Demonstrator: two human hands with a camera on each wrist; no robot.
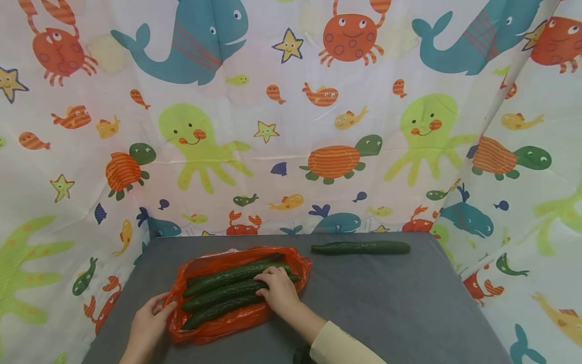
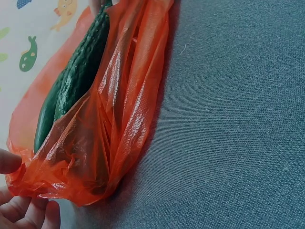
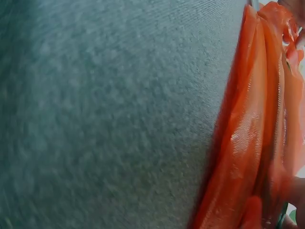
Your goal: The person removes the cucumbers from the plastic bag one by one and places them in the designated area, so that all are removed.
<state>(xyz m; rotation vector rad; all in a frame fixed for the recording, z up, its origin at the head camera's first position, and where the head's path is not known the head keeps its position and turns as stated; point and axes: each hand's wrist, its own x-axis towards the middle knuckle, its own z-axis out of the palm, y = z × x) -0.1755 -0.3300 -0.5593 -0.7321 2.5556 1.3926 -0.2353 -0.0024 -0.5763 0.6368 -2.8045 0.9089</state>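
An orange-red plastic bag (image 1: 241,326) lies on its side on the grey table, with several dark green bumpy cucumbers (image 1: 223,296) showing side by side in its opening. My left hand (image 1: 150,318) pinches the bag's left end; in the left wrist view its thumb (image 2: 8,162) is above the crumpled plastic and the other fingers are below. Over the right part of the bag, my right hand (image 1: 281,293) grips a cucumber near its right end, thumb and fingers on either side of it. The right wrist view shows mostly the bag's side (image 3: 248,143).
A single cucumber (image 1: 361,247) lies crosswise near the table's back edge, right of the bag. A small dark object (image 1: 301,355) shows beside the right sleeve (image 1: 345,346). A cloth printed with sea animals (image 1: 282,111) hangs behind and along both sides of the grey table (image 1: 386,303).
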